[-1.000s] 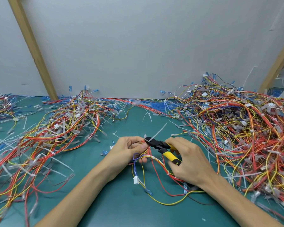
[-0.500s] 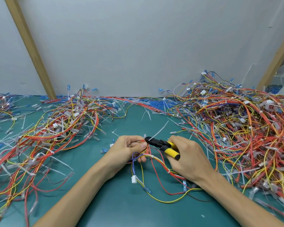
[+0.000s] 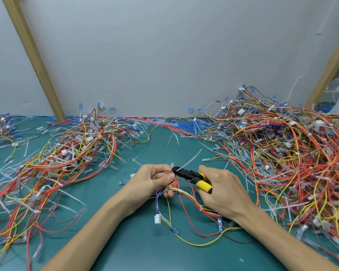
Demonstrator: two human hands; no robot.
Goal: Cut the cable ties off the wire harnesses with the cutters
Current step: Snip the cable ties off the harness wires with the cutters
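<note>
Gripping a harness (image 3: 176, 194) at mat (image 3: 125, 241) centre, left hand (image 3: 151, 181) curled round its wires, right hand (image 3: 221, 192) clenched on yellow-handled cutters (image 3: 192, 178), black tips at a white tie (image 3: 190, 160) beside the left fingers, wire piles (image 3: 282, 153) on both sides.
</note>
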